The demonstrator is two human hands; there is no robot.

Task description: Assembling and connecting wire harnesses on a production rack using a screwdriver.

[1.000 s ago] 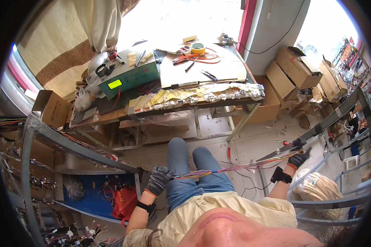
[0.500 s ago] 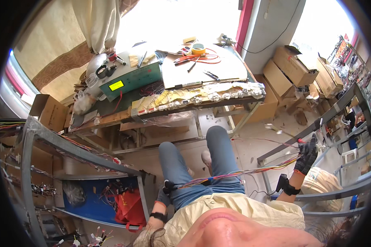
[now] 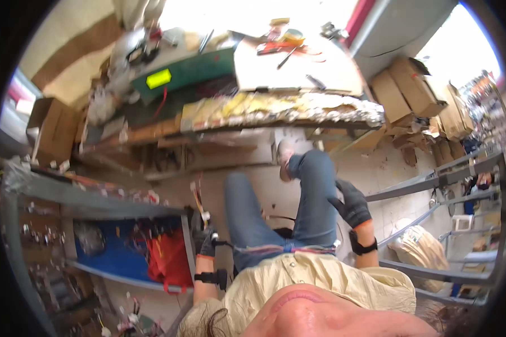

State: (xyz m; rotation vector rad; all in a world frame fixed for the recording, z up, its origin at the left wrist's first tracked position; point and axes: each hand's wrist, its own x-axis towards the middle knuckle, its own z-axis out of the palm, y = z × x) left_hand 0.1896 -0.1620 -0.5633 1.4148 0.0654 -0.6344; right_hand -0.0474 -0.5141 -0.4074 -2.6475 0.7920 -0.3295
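A colourful wire harness lies across my lap, with a blue band near its middle. Beside my left thigh, my left hand, in a dark glove, is closed on one end of the harness. Loose wires with a white connector stick up from that hand. My right hand, also gloved, hangs beside my right knee with thumb and fingers apart, and nothing shows in it. Motion blurs the details of both hands.
Ahead stands a workbench with a green box, a white board and tools. Metal racks flank me; the left rack is close to my left arm. A red bag lies on a blue shelf. Cardboard boxes stand far right.
My right hand has let go of the harness and come inward to my knee. The left hand has moved left and slightly forward. My right leg has shifted, and the view has tilted.
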